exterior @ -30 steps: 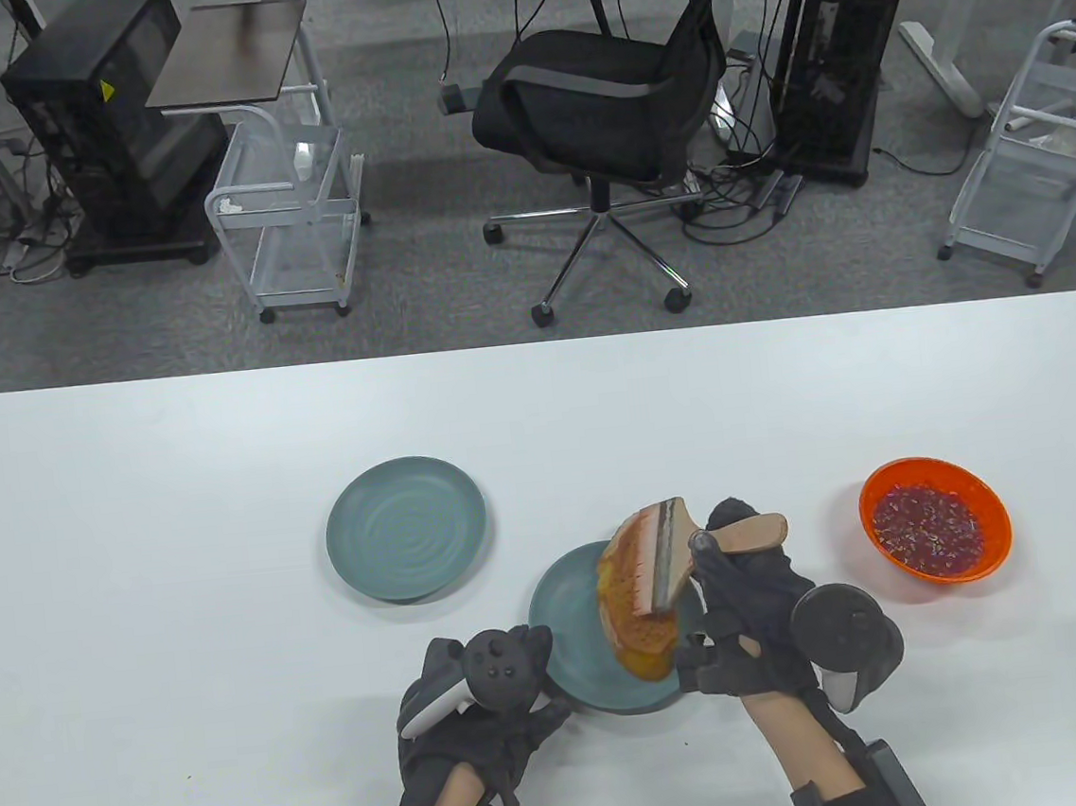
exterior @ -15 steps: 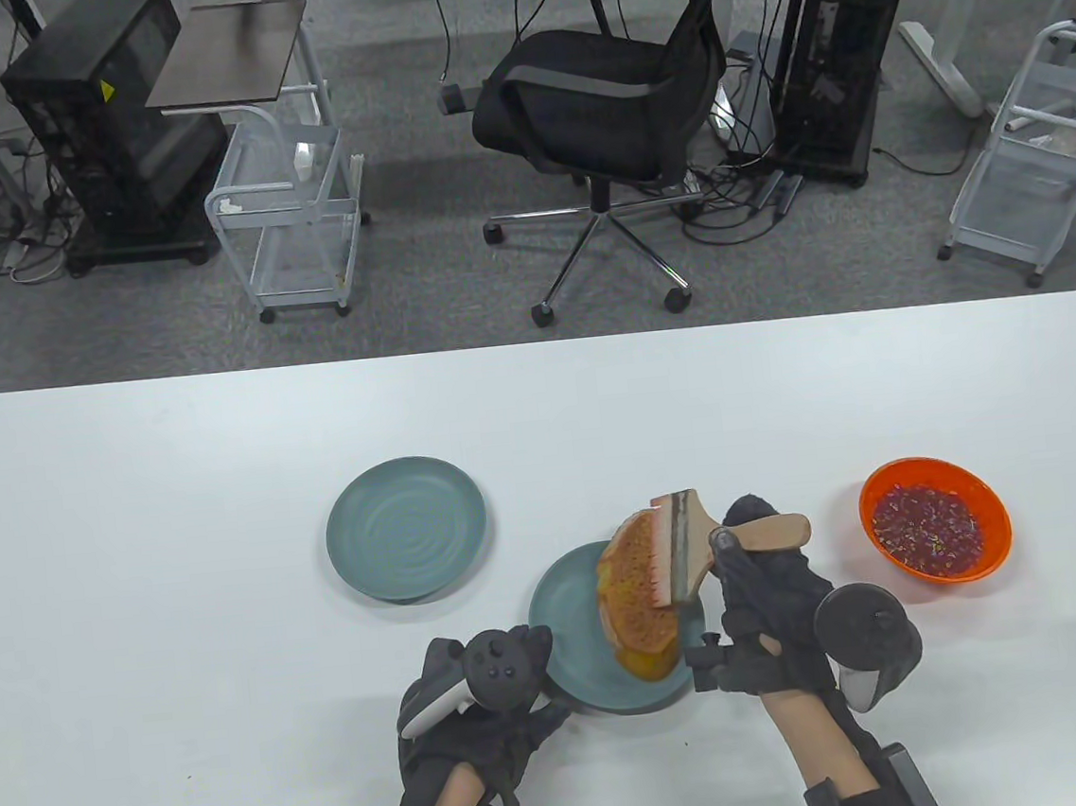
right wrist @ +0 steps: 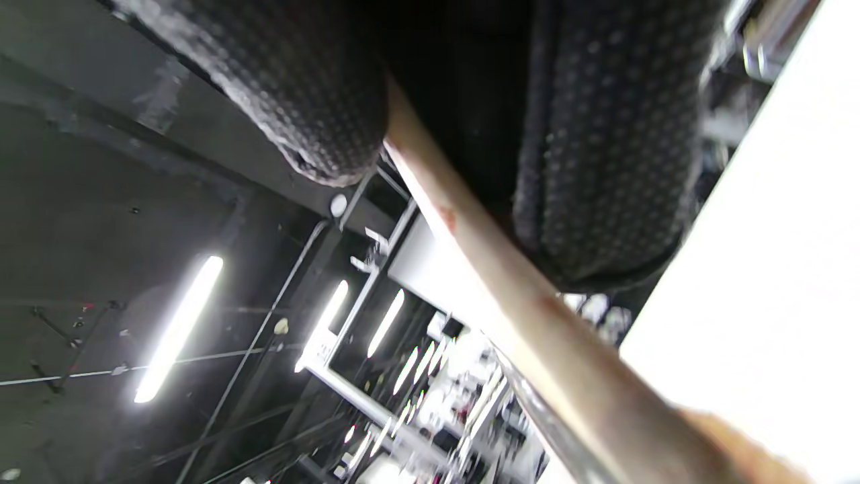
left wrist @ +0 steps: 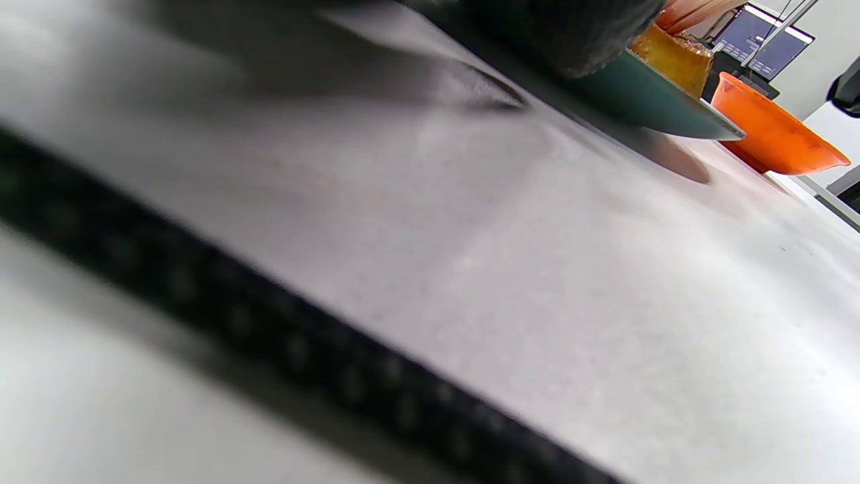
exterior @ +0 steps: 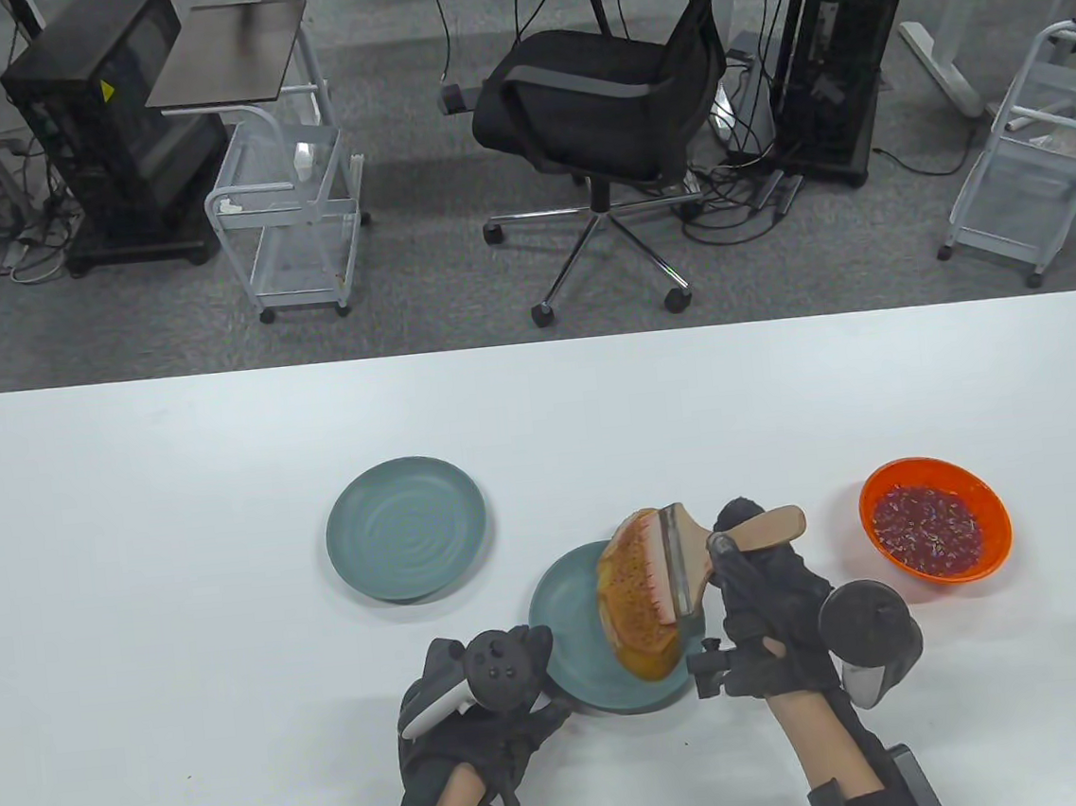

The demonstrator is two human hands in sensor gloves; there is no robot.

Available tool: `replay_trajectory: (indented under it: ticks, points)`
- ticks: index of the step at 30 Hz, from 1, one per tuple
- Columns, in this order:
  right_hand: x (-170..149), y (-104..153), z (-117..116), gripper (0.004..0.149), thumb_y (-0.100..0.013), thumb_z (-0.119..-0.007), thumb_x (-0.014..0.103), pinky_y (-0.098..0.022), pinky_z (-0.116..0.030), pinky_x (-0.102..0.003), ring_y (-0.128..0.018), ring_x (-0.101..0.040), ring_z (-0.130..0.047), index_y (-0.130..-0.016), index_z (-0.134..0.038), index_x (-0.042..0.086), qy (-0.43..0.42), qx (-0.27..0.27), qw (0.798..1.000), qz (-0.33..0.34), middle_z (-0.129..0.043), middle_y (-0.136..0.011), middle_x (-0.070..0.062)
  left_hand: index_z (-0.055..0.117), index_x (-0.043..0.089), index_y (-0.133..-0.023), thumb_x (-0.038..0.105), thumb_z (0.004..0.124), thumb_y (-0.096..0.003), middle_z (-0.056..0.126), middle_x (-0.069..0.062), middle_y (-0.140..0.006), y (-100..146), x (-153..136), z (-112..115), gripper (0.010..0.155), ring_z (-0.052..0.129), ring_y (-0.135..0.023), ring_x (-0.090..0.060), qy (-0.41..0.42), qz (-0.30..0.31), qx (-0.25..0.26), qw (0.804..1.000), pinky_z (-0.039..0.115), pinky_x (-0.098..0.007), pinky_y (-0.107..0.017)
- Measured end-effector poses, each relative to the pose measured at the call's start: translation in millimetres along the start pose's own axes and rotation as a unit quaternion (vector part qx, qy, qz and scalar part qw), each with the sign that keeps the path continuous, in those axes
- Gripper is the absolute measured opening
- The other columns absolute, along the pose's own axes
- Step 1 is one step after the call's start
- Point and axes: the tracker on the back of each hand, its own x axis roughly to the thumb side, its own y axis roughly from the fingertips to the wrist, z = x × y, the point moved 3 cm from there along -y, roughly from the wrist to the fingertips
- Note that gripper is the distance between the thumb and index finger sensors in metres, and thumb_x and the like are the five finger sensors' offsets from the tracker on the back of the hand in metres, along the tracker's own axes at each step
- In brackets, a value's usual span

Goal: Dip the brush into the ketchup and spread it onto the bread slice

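A bread slice (exterior: 635, 603) smeared with orange-red sauce stands tilted on a teal plate (exterior: 567, 609) near the table's front. My right hand (exterior: 728, 544) grips the wooden handle (exterior: 770, 525) of a flat brush. The brush's metal ferrule (exterior: 677, 561) and bristles lie against the bread's face. The right wrist view shows gloved fingers (right wrist: 605, 168) wrapped around the handle (right wrist: 484, 269). My left hand (exterior: 545, 678) holds the plate's left rim; the left wrist view shows a finger (left wrist: 537, 27) over that rim (left wrist: 658, 107). An orange bowl of ketchup (exterior: 934, 519) sits to the right.
A second, empty teal plate (exterior: 407, 527) lies to the left behind the first. The orange bowl also shows in the left wrist view (left wrist: 772, 128). An office chair (exterior: 604, 102) and carts stand beyond the table's far edge.
The brush shifted slightly right and up on the bread, then back down and left a little. The left hand and plate have stayed put.
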Motion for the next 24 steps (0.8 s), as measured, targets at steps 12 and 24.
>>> replay_trajectory:
  ticks: [12,24]
  points:
    - [21.8,1.8,12.3,0.046,-0.052,-0.084,0.026,-0.028,-0.101,-0.039,-0.05,-0.045,-0.106,-0.091,-0.076,0.003,0.093,-0.064,0.989,0.092,-0.084,-0.077,-0.031,0.007,0.02,-0.113,0.039,0.063,-0.0672,0.012,-0.014,-0.119,0.0,0.3,0.1,0.075,0.009,-0.107,-0.039,-0.002,0.0,-0.001,1.0,0.018,-0.059,-0.069]
    - [2.7,-7.5,21.7,0.047,-0.052,-0.084,0.022,-0.026,-0.1,-0.041,-0.048,-0.048,-0.106,-0.091,-0.074,-0.002,0.093,-0.102,0.99,0.017,-0.082,-0.076,-0.035,0.007,0.019,-0.112,0.039,0.063,-0.0672,0.012,-0.014,-0.119,-0.1,0.6,0.4,0.075,0.009,-0.107,-0.039,-0.001,0.001,-0.002,1.0,0.018,-0.059,-0.069]
